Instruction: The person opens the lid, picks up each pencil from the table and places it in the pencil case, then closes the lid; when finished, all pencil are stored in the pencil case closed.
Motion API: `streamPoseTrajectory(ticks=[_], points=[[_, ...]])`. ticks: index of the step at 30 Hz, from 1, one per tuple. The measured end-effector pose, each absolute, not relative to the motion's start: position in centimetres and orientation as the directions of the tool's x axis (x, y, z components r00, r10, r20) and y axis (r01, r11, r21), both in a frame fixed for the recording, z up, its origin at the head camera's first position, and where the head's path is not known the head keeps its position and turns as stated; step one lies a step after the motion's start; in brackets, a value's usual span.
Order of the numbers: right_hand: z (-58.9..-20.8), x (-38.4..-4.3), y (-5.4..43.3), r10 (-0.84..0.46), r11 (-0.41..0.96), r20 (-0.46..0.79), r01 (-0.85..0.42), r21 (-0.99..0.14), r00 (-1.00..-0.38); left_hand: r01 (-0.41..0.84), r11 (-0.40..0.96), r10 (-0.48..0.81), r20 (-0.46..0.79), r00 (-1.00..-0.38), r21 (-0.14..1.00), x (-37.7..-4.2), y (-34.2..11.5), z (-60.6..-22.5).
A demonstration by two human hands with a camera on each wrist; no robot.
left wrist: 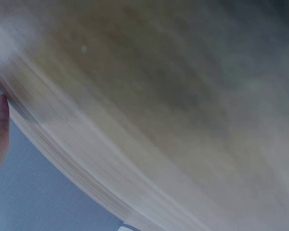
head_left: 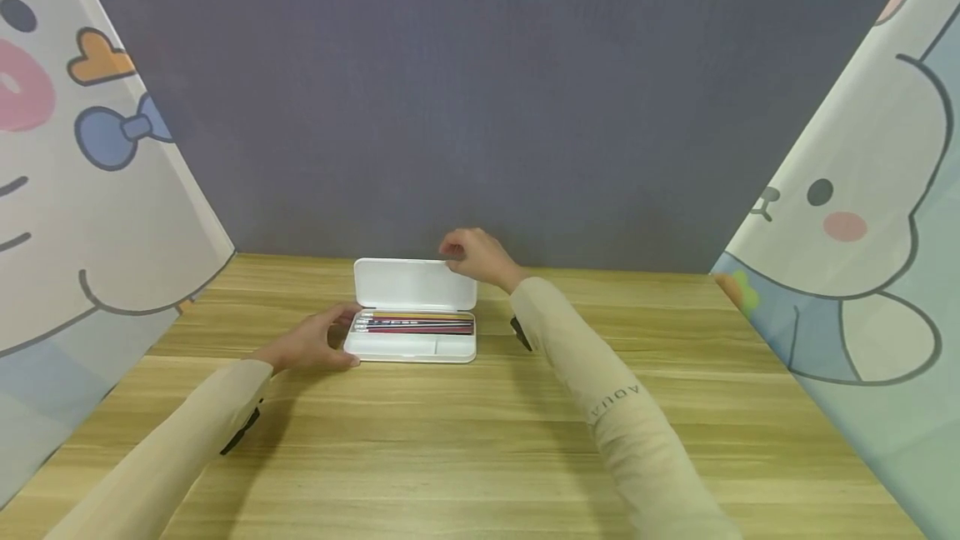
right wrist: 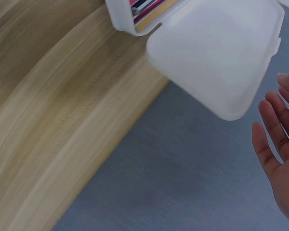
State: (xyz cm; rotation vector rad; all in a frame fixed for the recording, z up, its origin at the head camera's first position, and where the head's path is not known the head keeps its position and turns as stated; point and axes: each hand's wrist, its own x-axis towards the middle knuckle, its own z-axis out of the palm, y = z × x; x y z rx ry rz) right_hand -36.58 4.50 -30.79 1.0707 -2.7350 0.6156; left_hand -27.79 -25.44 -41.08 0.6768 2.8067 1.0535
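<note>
A white pencil case [head_left: 390, 347] stands on the table with its lid [head_left: 405, 283] raised at the back. Several pencils [head_left: 423, 323] lie side by side in its rear compartment, some dark, some red and one yellow. My left hand [head_left: 311, 342] holds the case's left end, thumb at the front corner and fingers at the rear corner; only a few of its fingers show at the edge of the left wrist view. By the lid's upper right corner is my right hand [head_left: 476, 255]. In the right wrist view its loosely bent fingers [right wrist: 274, 122] are apart from the lid.
The wood-grain table [head_left: 420, 448] ends at a dark grey panel [head_left: 480, 107] behind the case. Cartoon-printed panels [head_left: 847, 273] flank it on both sides. The case's front part has a long and a short compartment [head_left: 454, 346].
</note>
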Motion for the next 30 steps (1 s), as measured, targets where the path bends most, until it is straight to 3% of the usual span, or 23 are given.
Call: streamPoseTrajectory(ticks=[16, 30], points=[[-32.2, -37.2, 5.3, -0.595, 0.686, 0.196, -0.62, -0.382, -0.779, 0.371, 0.652, 0.441, 0.068, -0.895, 0.661, -28.0, -25.3, -41.0], [-32.4, -36.4, 5.4, -0.633, 0.641, 0.246, -0.676, -0.364, -0.734, 0.385, 0.652, 0.444, 0.082, -0.892, 0.654, -27.7, -25.4, -40.9]])
